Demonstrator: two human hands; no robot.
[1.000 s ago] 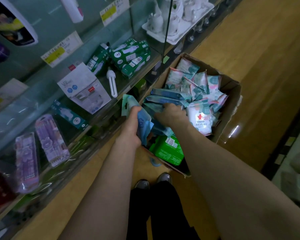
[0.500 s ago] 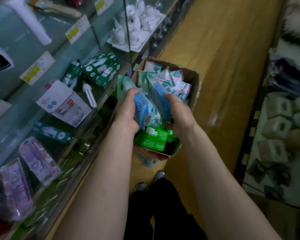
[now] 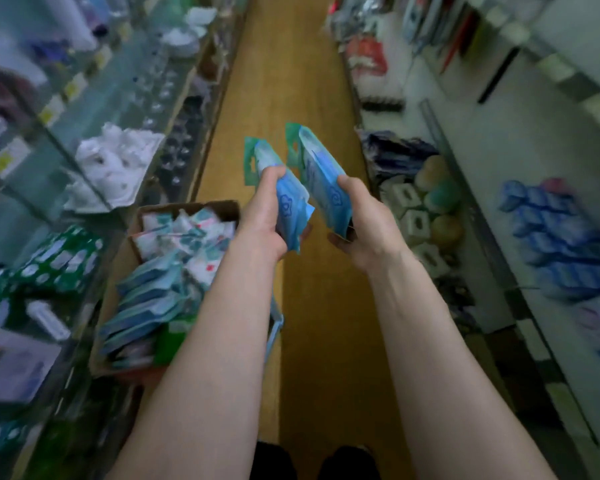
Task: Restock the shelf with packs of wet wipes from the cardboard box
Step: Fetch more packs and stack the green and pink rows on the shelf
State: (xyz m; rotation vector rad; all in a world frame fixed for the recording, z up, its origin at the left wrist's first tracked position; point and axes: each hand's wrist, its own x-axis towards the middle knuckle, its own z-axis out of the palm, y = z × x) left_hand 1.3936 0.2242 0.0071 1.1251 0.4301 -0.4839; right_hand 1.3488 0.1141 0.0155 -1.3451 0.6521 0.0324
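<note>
Head view, looking down the aisle: my left hand grasps a blue pack of wet wipes by its lower end, thumb on top and fingers curled beneath, its green hanging tab pointing away from me. My right hand clutches a second blue pack the same way, just beside the first; whether the two packs touch I cannot tell. Both are raised over the wooden floor, to the right of the cardboard box. That box sits against the glass shelf on my left, open and holding many more wipes packs plus a green pack. On my right a white shelf carries blurred blue packages.
</note>
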